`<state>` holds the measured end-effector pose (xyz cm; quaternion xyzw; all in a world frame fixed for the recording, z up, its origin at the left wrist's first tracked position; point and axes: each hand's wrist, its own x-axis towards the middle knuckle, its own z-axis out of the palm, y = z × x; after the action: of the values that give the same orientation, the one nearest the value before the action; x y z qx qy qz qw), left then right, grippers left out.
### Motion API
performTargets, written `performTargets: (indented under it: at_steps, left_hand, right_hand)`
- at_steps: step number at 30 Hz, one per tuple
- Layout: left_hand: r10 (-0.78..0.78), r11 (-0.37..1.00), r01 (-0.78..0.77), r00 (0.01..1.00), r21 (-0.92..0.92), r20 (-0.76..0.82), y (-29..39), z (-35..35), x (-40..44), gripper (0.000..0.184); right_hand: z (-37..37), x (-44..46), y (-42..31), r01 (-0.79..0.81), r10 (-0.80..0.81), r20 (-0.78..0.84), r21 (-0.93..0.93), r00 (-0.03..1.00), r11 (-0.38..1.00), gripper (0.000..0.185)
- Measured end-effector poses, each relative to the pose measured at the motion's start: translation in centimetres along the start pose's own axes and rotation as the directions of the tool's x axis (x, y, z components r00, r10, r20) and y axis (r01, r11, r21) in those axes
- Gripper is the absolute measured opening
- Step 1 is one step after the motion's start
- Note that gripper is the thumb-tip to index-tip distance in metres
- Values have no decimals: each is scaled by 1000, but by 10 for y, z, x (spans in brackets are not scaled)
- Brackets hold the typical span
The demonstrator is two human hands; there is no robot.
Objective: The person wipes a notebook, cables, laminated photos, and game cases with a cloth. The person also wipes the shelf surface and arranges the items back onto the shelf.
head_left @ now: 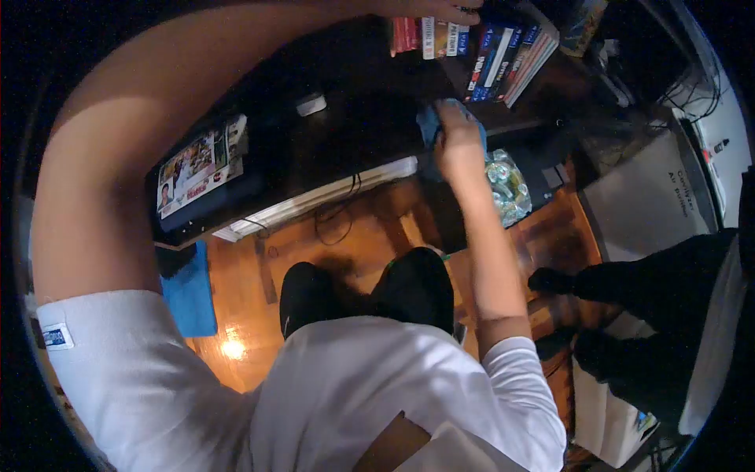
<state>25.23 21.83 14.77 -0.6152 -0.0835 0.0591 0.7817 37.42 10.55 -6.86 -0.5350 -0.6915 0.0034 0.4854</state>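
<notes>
My right hand is closed around a blue cloth, which rests at the front edge of a dark shelf. My left arm arches over the top left, and my left hand is at the upper edge of the view, beside a row of upright books. Most of its fingers are cut off or in shadow, so its grip cannot be made out. Just beyond the blue cloth, several blue-spined cases lean together.
A small white object and a picture-covered panel are on the left. Below the shelf, a clear bag of shiny items sits near a grey air purifier box. Another person's dark-clothed legs are at right. Cables hang over the wooden floor.
</notes>
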Motion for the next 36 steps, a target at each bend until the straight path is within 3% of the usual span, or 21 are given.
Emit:
performTargets:
  at_steps: [2, 5, 6, 9, 10, 13, 15, 16, 17, 18, 19, 21, 24, 27, 28, 30, 31, 32, 34, 35, 36]
  left_hand:
    - [-17, 949, -19, 994, -316, -110, -3, -3, 2, 60]
    - [-81, 864, -63, 962, -500, -262, -1, -2, 9, 51]
    - [-93, 838, -91, 948, -538, -305, 2, -1, 11, 48]
    - [-104, 773, -183, 908, -608, -405, 8, 1, 16, 38]
    - [-106, 754, -211, 895, -622, -433, 12, 1, 18, 35]
    - [-92, 735, -287, 856, -615, -509, 26, 1, 28, 27]
    - [-82, 749, -311, 832, -585, -548, 43, 0, 34, 22]
    - [-72, 758, -324, 821, -567, -566, 52, 0, 36, 19]
    - [-65, 800, -310, 806, -514, -588, 59, -1, 39, 15]
    - [-68, 788, -308, 817, -533, -573, 59, -3, 39, 16]
    - [-86, 758, -327, 808, -564, -583, 57, -3, 39, 17]
    - [-122, 689, -361, 797, -628, -592, 57, -4, 38, 18]
    - [-77, 743, -346, 807, -573, -586, 60, -2, 38, 21]
    - [-14, 725, -353, 850, -591, -526, 77, -2, 36, 26]
    - [2, 720, -349, 865, -599, -502, 85, -2, 36, 29]
    - [101, 862, -321, 867, -392, -488, 99, -13, 29, 30]
    - [147, 910, -307, 867, -278, -475, 105, -18, 27, 31]
    - [99, 892, -288, 876, -348, -472, 112, -14, 29, 35]
    - [146, 903, -301, 886, -306, -440, 101, -24, 25, 37]
    - [166, 909, -303, 892, -285, -419, 97, -26, 24, 38]
    - [151, 913, -287, 898, -291, -413, 101, -22, 25, 40]
  right_hand:
    - [-4, 22, -8, -93, 105, -63, 173, 992, 981, 37]
    - [15, 54, -2, 230, -240, -84, -115, 967, 966, 35]
    - [37, 53, 16, 272, -259, 88, -212, 962, 939, 35]
    - [65, 75, 40, 292, -161, 310, -443, 937, 848, 38]
    - [48, 96, 21, 289, 72, 606, -477, 792, 830, 35]
    - [73, 98, 15, -207, 249, 247, -183, 937, 961, 31]
    - [110, 101, 43, -13, 65, 216, -232, 974, 973, 31]
    - [110, 94, 43, 120, -42, 205, -386, 978, 915, 32]
    - [105, 90, 37, 224, -32, 377, -479, 926, 849, 32]
    - [97, 85, 26, 353, -22, 537, -523, 843, 776, 32]
    - [89, 79, 15, 455, 124, 786, -470, 606, 756, 31]
    - [58, 55, -26, 454, -191, 691, -220, 698, 863, 29]
    - [66, 17, -35, 526, -502, 322, 13, 803, 850, 28]
    - [25, -7, -47, 342, -481, 367, 382, 796, 858, 28]
    - [8, -12, -50, 207, -401, 427, 432, 810, 878, 29]
    - [-21, -25, -50, -75, -248, 553, 496, 796, 865, 29]
    - [-29, -34, -47, -165, -172, 508, 550, 844, 819, 29]
    - [-34, -44, -42, -244, -88, 465, 605, 881, 758, 30]
    - [-37, -61, -36, -379, 125, 384, 710, 915, 593, 31]
    - [-49, -61, -34, -368, 158, 358, 655, 920, 660, 31]
    - [-50, -64, -28, -373, 201, 319, 700, 926, 609, 30]
